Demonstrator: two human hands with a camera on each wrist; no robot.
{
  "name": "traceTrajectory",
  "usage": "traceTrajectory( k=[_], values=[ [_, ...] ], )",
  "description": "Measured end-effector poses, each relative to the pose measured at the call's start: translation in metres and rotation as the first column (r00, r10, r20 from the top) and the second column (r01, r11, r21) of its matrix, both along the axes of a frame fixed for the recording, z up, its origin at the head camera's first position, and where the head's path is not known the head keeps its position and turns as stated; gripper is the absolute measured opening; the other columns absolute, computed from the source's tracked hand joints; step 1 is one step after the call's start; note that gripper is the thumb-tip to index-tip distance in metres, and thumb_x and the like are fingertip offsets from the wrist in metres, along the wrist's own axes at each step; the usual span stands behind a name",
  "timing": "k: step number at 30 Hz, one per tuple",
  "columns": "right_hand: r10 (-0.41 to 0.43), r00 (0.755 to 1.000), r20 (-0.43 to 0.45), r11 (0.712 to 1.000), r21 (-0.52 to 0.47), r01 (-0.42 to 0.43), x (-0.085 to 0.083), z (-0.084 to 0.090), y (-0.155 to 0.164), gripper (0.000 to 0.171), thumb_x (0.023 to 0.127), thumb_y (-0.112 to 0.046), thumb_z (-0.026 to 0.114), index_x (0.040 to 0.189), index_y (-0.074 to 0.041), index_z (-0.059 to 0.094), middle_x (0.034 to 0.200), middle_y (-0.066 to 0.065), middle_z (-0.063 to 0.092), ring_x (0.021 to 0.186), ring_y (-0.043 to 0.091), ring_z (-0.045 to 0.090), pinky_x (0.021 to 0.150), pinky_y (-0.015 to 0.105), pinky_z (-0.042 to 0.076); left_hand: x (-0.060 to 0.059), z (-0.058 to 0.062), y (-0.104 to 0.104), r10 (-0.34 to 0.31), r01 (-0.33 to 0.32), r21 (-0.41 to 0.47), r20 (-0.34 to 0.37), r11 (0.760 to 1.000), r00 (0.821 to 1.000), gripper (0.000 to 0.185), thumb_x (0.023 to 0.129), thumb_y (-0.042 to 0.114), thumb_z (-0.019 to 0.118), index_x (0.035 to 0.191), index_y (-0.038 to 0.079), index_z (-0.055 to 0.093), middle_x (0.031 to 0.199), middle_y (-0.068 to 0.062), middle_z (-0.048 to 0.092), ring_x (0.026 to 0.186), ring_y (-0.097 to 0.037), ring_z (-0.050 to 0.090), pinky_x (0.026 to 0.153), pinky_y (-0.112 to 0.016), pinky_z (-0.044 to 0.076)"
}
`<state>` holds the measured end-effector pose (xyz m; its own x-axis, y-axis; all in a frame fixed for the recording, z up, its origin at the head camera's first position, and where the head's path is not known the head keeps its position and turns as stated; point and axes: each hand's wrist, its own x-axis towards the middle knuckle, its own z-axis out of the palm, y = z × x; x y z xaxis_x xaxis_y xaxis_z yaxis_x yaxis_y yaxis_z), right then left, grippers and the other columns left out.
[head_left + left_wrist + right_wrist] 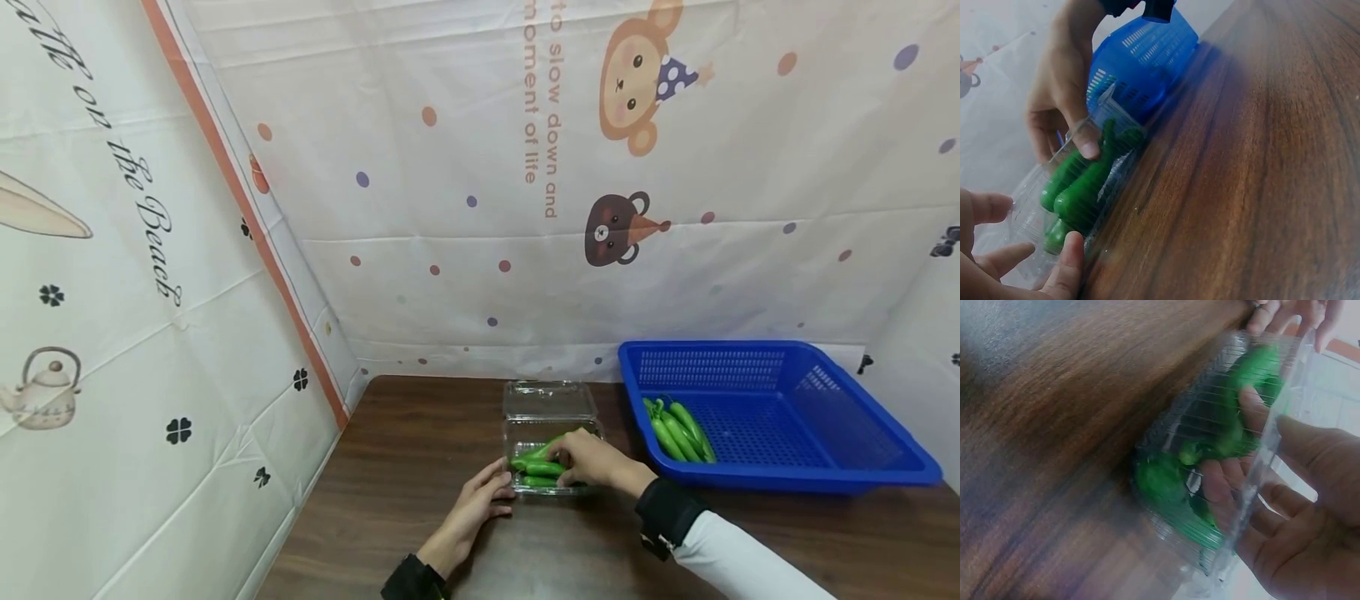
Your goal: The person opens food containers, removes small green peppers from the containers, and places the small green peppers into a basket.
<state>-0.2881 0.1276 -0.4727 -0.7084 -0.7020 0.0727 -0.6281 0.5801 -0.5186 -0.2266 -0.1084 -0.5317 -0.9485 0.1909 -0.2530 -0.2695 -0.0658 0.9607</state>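
clear box (551, 398), lid up | green peppers (542, 467) inside, right hand (592, 458) gripping them

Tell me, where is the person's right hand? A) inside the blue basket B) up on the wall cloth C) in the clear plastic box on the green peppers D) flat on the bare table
C: the right hand reaches into the clear plastic box, its fingers on the green peppers there, while the left hand steadies the box's near edge; the blue basket sits apart to the right.
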Motion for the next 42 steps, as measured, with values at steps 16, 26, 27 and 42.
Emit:
traceTrajectory(
  k=[16, 26, 27, 42],
  values=[
    [-0.208, 0.977, -0.035, 0.977, -0.058, 0.206, 0.004, 0.015, -0.001, 0.035, 0.088, 0.001, 0.076, 0.122, -0.001, 0.070, 0.116, 0.018, 0.074, 0.093, 0.028, 0.072, 0.076, 0.038, 0.061, -0.007, -0.004, -0.002, -0.002, 0.002, -0.014, 0.006, 1.000, 1.000, 0.063, 0.105, 0.032, 0.058, 0.157, 0.002, 0.038, 0.142, -0.022, 0.055, 0.104, -0.017, 0.063, 0.085, -0.032, 0.058],
    [-0.258, 0.960, 0.106, 0.944, -0.187, 0.274, 0.007, 0.010, 0.001, 0.033, 0.093, 0.003, 0.068, 0.125, 0.001, 0.061, 0.110, 0.019, 0.072, 0.098, 0.035, 0.071, 0.077, 0.043, 0.061, -0.004, -0.002, 0.000, -0.015, 0.015, -0.018, 0.014, 1.000, 1.000, 0.063, 0.105, 0.032, 0.058, 0.157, 0.003, 0.037, 0.145, -0.023, 0.052, 0.108, -0.019, 0.063, 0.086, -0.033, 0.058],
    [-0.255, 0.954, 0.159, 0.934, -0.216, 0.285, 0.007, 0.011, 0.001, 0.033, 0.094, 0.004, 0.067, 0.126, 0.003, 0.059, 0.109, 0.020, 0.071, 0.096, 0.035, 0.072, 0.075, 0.044, 0.062, -0.004, -0.001, 0.000, -0.015, 0.015, -0.018, 0.014, 1.000, 1.000, 0.064, 0.105, 0.032, 0.058, 0.157, 0.003, 0.037, 0.144, -0.022, 0.052, 0.108, -0.019, 0.063, 0.086, -0.033, 0.058],
    [-0.140, 0.640, 0.755, 0.691, -0.388, 0.609, 0.007, 0.031, 0.004, 0.050, 0.106, -0.005, 0.041, 0.155, 0.001, 0.037, 0.150, 0.033, 0.040, 0.131, 0.044, 0.054, 0.091, 0.051, 0.057, -0.002, -0.004, -0.001, -0.008, 0.008, -0.007, -0.008, 1.000, 1.000, 0.064, 0.104, 0.032, 0.059, 0.157, 0.002, 0.038, 0.143, -0.023, 0.052, 0.105, -0.017, 0.063, 0.084, -0.031, 0.058]
  ],
)
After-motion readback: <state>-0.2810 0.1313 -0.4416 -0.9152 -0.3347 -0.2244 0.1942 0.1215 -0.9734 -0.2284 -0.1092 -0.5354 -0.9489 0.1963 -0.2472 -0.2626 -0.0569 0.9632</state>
